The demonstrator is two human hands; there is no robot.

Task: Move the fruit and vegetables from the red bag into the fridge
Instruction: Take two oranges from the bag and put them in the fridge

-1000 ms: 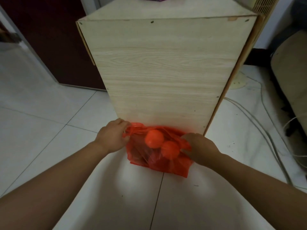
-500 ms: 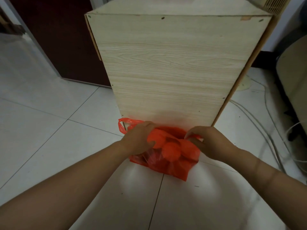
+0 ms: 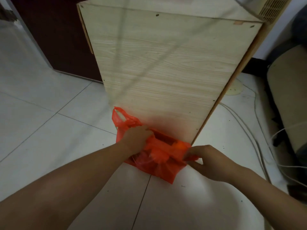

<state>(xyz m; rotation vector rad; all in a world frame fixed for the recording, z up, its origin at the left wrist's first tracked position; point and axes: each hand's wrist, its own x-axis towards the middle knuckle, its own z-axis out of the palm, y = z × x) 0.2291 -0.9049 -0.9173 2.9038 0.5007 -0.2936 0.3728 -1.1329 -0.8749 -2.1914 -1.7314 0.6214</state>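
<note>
A red plastic bag [image 3: 157, 165] lies on the white tiled floor against the foot of a pale wooden cabinet. An orange round fruit [image 3: 180, 144] shows at the bag's mouth; more produce inside is only a blurred shape. My left hand [image 3: 137, 138] reaches into the mouth of the bag, its fingers curled and partly hidden by the plastic. My right hand [image 3: 207, 161] pinches the bag's right edge and pulls it outward. One bag handle [image 3: 118, 117] sticks up on the left. No fridge is in view.
The wooden cabinet [image 3: 166, 63] rises directly behind the bag. A dark door [image 3: 54, 35] stands at the back left. White cables [image 3: 255, 146] run over the floor on the right, beside a beige padded seat [image 3: 289, 100]. Floor tiles [image 3: 41, 122] spread to the left.
My left hand has gone from the bag's left handle into its mouth, covering the fruit. My right hand has slid to the bag's right edge. The view has tilted and shifted left.
</note>
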